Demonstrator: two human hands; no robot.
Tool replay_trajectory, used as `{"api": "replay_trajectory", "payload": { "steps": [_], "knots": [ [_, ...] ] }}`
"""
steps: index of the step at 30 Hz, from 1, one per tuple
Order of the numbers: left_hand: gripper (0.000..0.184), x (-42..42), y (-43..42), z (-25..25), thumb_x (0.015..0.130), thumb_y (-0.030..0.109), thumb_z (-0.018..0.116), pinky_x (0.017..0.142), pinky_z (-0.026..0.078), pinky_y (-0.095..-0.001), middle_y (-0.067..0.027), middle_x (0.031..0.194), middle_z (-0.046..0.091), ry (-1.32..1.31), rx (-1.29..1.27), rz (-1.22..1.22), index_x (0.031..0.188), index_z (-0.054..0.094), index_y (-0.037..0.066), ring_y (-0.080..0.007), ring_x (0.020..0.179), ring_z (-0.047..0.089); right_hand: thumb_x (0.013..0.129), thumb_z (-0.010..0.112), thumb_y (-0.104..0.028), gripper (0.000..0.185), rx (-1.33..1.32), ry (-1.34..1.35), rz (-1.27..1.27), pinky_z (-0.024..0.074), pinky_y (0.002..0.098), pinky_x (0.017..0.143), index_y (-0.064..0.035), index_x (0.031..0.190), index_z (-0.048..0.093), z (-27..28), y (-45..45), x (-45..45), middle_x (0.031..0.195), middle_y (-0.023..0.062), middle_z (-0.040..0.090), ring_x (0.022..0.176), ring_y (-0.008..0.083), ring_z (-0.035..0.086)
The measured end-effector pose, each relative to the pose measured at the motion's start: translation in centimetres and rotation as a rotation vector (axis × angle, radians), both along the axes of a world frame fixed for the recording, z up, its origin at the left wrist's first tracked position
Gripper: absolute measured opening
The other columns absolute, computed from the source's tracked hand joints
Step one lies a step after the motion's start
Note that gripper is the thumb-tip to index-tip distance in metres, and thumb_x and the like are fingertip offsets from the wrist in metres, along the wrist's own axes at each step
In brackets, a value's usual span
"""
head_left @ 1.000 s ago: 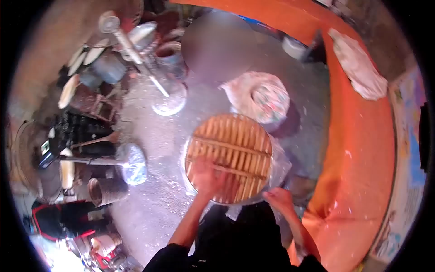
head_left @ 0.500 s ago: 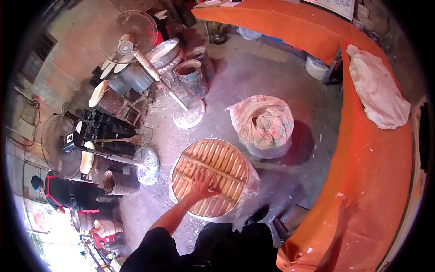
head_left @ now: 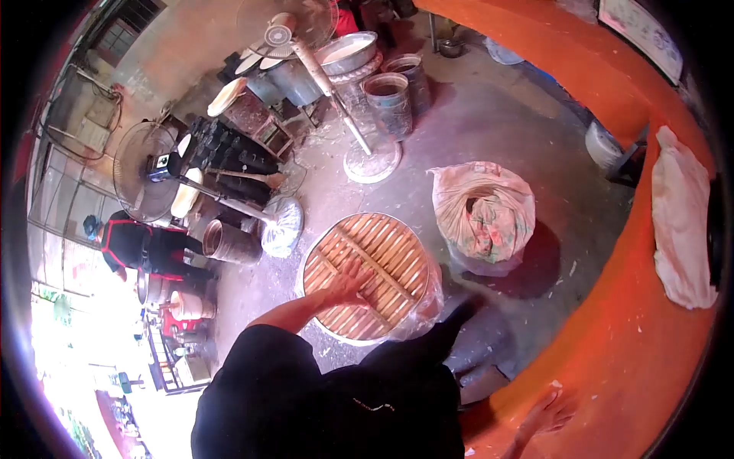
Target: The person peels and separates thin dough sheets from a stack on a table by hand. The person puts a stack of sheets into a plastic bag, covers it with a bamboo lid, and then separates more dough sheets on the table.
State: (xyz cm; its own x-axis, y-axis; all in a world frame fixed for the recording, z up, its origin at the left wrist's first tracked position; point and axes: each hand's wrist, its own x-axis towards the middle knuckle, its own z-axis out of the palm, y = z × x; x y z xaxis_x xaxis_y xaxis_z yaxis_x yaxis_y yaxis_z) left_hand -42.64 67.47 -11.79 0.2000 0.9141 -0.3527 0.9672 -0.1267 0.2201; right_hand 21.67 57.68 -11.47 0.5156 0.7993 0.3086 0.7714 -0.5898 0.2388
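Just below me stands a round container topped by a slatted wooden lid [head_left: 386, 264] with crossbars, plastic sheeting around its rim. My left hand [head_left: 349, 283] lies over the lid's left-centre, fingers spread and holding nothing; it appears to rest on the slats. At lower right, my right hand [head_left: 550, 415] is over the orange-covered table [head_left: 604, 375], fingers stretched out, nothing in them. Small white scraps dot the orange cover near it. To the right of the lid stands a container wrapped in a gathered floral cloth [head_left: 489, 214].
Two standing fans [head_left: 284, 34] [head_left: 149, 172] and several metal drums [head_left: 388, 105] line the upper left. A bucket [head_left: 232, 243] stands beside a plastic-wrapped fan base [head_left: 283, 227]. A person in dark clothes [head_left: 145, 245] is at far left. A white cloth [head_left: 680, 222] lies on the table.
My view has turned leftward, so the room's things sit farther right in the picture. My body leans over more. My left hand stays over the lid, my right over the orange table.
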Motion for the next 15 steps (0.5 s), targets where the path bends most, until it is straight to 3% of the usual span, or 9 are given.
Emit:
{"api": "replay_trajectory", "payload": {
  "steps": [4, 8, 10, 11, 12, 13, 14, 15],
  "knots": [
    [0.105, 0.6, 0.4, 1.0, 0.055, 0.057, 0.078, 0.108, 0.016, -0.0566, -0.0353, 0.142, 0.02, 0.033, -0.042, 0.012, 0.141, 0.033, 0.015, -0.0528, 0.132, 0.015, 0.096, 0.036, -0.044, 0.054, -0.006, 0.013, 0.043, 0.0303, 0.0512, 0.102, -0.0127, 0.14, 0.037, -0.7, 0.2, 0.5, 0.143, 0.0178, 0.035, 0.127, 0.0404, 0.037],
    [0.108, -0.4, 0.0, -0.9, 0.057, 0.056, 0.078, 0.104, 0.024, -0.0606, -0.0395, 0.141, 0.015, 0.039, -0.043, -0.048, 0.143, 0.027, 0.013, -0.0572, 0.131, 0.012, 0.096, 0.036, -0.044, 0.056, 0.029, 0.082, 0.147, 0.0273, 0.0527, 0.103, -0.0098, 0.14, 0.035, -0.3, 1.3, -0.4, 0.144, 0.0186, 0.033, 0.129, 0.0412, 0.032],
    [0.102, -0.7, 1.1, -0.1, 0.063, 0.058, 0.073, 0.102, 0.026, -0.0617, -0.0394, 0.137, 0.021, 0.148, -0.222, -0.132, 0.141, 0.028, 0.011, -0.0604, 0.127, 0.017, 0.096, 0.036, -0.044, 0.057, 0.034, 0.14, 0.194, 0.0259, 0.0534, 0.104, -0.0083, 0.141, 0.034, 0.5, 2.2, -0.7, 0.145, 0.019, 0.031, 0.13, 0.0415, 0.03],
    [0.09, -0.1, 3.5, 2.9, 0.07, 0.06, 0.066, 0.097, 0.034, -0.0582, -0.0314, 0.136, 0.031, 0.112, -0.438, -0.165, 0.136, 0.036, 0.008, -0.056, 0.125, 0.027, 0.096, 0.035, -0.043, 0.057, 0.04, 0.175, 0.205, 0.0252, 0.0538, 0.104, -0.0076, 0.141, 0.034, 1.3, 2.6, -0.8, 0.145, 0.0192, 0.031, 0.131, 0.0417, 0.029],
    [0.081, -1.3, 4.2, 2.1, 0.075, 0.06, 0.061, 0.088, 0.042, -0.0537, -0.0225, 0.124, 0.049, 0.229, -0.473, -0.218, 0.134, 0.039, 0.009, -0.0476, 0.114, 0.045, 0.096, 0.035, -0.043, 0.058, 0.037, 0.203, 0.2, 0.0244, 0.0541, 0.104, -0.0069, 0.141, 0.033, 2.3, 2.6, -1.0, 0.145, 0.0194, 0.03, 0.132, 0.0419, 0.028],
    [0.069, 1.6, 9.0, 6.0, 0.076, 0.056, 0.061, 0.078, 0.046, -0.05, -0.0156, 0.1, 0.063, 0.328, -0.719, -0.234, 0.125, 0.05, 0.009, -0.0376, 0.096, 0.059, 0.096, 0.035, -0.043, 0.058, 0.034, 0.231, 0.198, 0.0237, 0.0545, 0.105, -0.0062, 0.141, 0.033, 3.5, 3.0, -1.2, 0.146, 0.0196, 0.029, 0.132, 0.0421, 0.027],
    [0.056, -0.5, 11.3, 3.4, 0.075, 0.053, 0.062, 0.074, 0.049, -0.0464, -0.0141, 0.084, 0.066, 0.371, -0.886, -0.545, 0.107, 0.063, 0.008, -0.0325, 0.083, 0.064, 0.096, 0.035, -0.043, 0.059, 0.034, 0.266, 0.193, 0.023, 0.0549, 0.105, -0.0055, 0.141, 0.032, 4.2, 3.6, -1.5, 0.146, 0.0198, 0.028, 0.133, 0.0423, 0.026],
    [0.045, 2.1, 15.6, 5.5, 0.075, 0.05, 0.064, 0.072, 0.049, -0.0448, -0.0147, 0.082, 0.066, 0.355, -0.944, -0.587, 0.087, 0.068, 0.006, -0.0312, 0.081, 0.064, 0.096, 0.035, -0.043, 0.059, 0.033, 0.29, 0.168, 0.0222, 0.0552, 0.105, -0.0048, 0.142, 0.032, 4.6, 4.1, -1.7, 0.146, 0.02, 0.028, 0.133, 0.0425, 0.025]
  ]
}}
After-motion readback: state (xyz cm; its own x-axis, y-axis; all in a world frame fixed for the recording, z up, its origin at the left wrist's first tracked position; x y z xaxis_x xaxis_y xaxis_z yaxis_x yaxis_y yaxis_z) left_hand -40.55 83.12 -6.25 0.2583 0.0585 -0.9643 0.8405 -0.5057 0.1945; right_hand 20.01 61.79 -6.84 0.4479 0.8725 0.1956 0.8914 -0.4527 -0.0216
